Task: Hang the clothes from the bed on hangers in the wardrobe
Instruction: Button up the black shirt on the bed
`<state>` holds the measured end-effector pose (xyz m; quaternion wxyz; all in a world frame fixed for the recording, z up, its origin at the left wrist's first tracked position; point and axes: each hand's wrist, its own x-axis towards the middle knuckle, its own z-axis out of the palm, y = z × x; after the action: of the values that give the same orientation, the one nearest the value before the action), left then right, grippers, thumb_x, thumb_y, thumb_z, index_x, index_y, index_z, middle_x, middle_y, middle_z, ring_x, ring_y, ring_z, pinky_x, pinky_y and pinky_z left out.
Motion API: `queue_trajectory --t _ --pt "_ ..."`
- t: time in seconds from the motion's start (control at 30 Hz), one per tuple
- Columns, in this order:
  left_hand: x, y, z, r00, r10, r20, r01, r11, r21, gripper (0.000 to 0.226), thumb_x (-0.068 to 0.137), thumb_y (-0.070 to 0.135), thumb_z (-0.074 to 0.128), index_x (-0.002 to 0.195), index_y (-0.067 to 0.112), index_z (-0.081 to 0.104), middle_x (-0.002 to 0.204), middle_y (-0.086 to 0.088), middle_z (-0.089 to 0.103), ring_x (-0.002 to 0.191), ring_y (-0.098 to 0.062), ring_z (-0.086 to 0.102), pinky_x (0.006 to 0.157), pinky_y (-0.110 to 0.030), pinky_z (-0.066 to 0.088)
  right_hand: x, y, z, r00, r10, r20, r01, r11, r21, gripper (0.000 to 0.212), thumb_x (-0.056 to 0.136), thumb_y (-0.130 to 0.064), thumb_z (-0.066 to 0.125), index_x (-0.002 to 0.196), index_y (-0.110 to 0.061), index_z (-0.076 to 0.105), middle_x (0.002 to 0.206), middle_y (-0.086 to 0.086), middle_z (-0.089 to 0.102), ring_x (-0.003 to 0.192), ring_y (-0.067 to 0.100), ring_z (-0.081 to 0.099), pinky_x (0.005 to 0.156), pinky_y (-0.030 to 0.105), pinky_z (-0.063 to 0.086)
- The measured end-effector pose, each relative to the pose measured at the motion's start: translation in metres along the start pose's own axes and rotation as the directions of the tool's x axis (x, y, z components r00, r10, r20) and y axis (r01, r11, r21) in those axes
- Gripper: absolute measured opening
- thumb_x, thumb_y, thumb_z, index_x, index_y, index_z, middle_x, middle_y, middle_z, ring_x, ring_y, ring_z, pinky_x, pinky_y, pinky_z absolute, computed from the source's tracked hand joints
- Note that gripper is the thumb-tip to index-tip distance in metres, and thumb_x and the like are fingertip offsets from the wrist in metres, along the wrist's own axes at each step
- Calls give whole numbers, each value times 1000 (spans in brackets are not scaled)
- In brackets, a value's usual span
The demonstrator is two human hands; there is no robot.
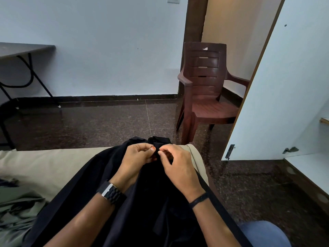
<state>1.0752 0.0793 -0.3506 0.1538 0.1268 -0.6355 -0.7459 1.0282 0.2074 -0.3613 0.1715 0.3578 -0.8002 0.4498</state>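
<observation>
A black garment [99,184] lies spread over the beige bed [44,163] in front of me, its collar end at the bed's far edge. My left hand [137,155] and my right hand [178,163] meet at the collar, each pinching the black cloth near a small button between thumb and fingertips. A grey-green garment [16,209] lies crumpled on the bed at the lower left. The open white wardrobe door [277,86] stands at the right, with the wardrobe's bottom shelf [309,168] beside it. No hanger is in view.
A brown plastic armchair [206,90] stands past the bed's corner, next to the wardrobe door. A dark folding table [23,49] is at the far left against the wall. Dark speckled floor lies between bed and wall. My blue-clad knee [263,234] shows at the bottom right.
</observation>
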Motion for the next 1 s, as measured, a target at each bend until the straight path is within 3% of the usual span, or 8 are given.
queue_trajectory --t 0.13,0.27,0.43,0.57,0.67,0.8,0.9,1.0 --pt "0 -5 6 985 154 -74 -144 981 128 19 90 1 60 76 11 69 69 1 71 66 -5 65 63 -16 52 2 -3 1 968 249 -40 -232 940 248 4 85 -18 70 82 -17 71 72 -11 68 70 -1 64 65 10 48" --pt "2 -12 12 963 239 -122 -215 959 184 16 88 3 64 78 15 69 73 4 72 71 -2 66 68 -14 49 8 -4 -1 920 391 -7 -361 857 367 8 82 -15 69 74 -17 69 65 -5 67 64 7 65 63 25 56" --pt "0 -15 15 933 348 -95 -309 907 286 18 86 8 68 80 25 69 79 6 74 78 -5 69 74 -18 52 10 -3 -2 828 552 96 -487 625 610 10 84 -8 66 76 -6 70 59 -3 65 60 8 62 56 22 51" --pt "1 -17 16 927 364 -95 -294 859 420 21 88 10 66 77 28 68 76 12 72 76 -2 68 74 -17 51 6 -2 2 824 565 46 -484 660 575 11 83 -10 67 73 -9 69 61 -1 64 59 8 61 58 25 52" --pt "1 -19 20 989 141 -53 -135 986 101 24 93 5 57 76 14 71 77 -4 73 75 -12 69 68 -22 53 4 -2 5 862 503 -62 -421 780 464 11 80 -11 68 69 -12 67 56 -6 61 55 3 55 56 21 46" --pt "-1 -19 26 999 -35 26 41 961 -274 26 93 1 53 75 4 71 81 -15 73 78 -19 72 65 -20 55 2 1 3 899 426 -104 -358 850 387 11 80 -11 68 70 -14 66 57 -10 60 56 -1 56 55 10 42" --pt "3 -24 27 997 52 -57 -52 999 -4 11 92 10 61 84 7 69 82 -10 74 78 -16 69 67 -22 54 -2 7 -1 900 424 -100 -354 846 399 14 82 -10 68 69 -15 64 56 -12 58 55 -2 53 55 11 41" --pt "7 -25 25 961 277 2 -242 836 492 14 92 16 62 79 24 64 73 7 69 68 -2 61 66 -16 48 -7 10 -4 909 400 -122 -330 865 377 15 83 -10 68 71 -17 64 57 -14 58 58 -2 56 55 9 41"
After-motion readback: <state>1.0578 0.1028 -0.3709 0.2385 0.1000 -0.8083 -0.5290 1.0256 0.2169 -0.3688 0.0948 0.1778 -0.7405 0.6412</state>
